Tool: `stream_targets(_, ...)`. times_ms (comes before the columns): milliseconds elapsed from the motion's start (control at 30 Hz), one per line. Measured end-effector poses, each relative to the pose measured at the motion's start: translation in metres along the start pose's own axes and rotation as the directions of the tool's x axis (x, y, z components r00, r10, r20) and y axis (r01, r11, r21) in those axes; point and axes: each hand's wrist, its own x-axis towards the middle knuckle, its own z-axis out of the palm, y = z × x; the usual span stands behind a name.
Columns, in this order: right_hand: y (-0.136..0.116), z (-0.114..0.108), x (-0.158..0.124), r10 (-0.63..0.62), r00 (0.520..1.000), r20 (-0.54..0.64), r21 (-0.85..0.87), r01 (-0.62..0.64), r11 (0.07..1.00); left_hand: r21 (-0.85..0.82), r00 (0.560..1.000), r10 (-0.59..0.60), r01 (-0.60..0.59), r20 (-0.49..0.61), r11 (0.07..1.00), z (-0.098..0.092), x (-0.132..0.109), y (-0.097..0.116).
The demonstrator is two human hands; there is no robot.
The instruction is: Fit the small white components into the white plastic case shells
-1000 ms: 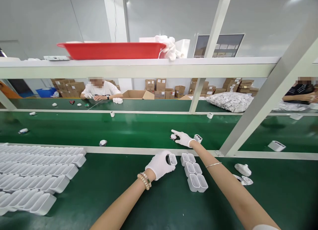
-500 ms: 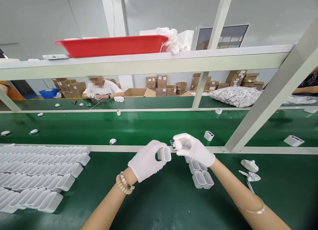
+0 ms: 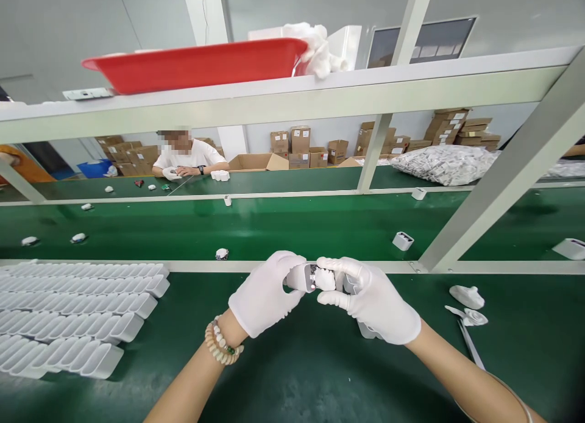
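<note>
My left hand, in a white glove, is closed around a white plastic housing whose open end faces right. Between the gloved fingers of my right hand is a small white part with dark circuitry. Its dark end meets the mouth of the housing; how far it sits inside I cannot tell. Behind and below my right hand stand more open white housings, mostly covered by the hand.
Rows of white housings fill the left of the bench. Tweezers and crumpled white pieces lie at right. Beyond the ledge, a green belt carries scattered parts. A slanted post stands right; a co-worker sits opposite.
My right hand has brought the small part left and slightly down, from a gap away to the housing's mouth. My view has tilted a little. Parts on the belt have shifted right.
</note>
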Motion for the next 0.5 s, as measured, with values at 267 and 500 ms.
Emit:
stream_targets(267, -0.013, -0.001, -0.002, 0.124, 0.992, -0.011, -0.138, -0.124, 0.983, 0.030, 0.997, -0.060, 0.059, 0.045, 0.998, 0.000, 0.000, 0.002)
stream_targets(500, -0.016, -0.002, -0.003, 0.109, 0.993, 0.037, -0.197, -0.100, 0.975, 0.003, 0.989, -0.058, 0.058, 0.133, 0.998, -0.002, 0.004, 0.001)
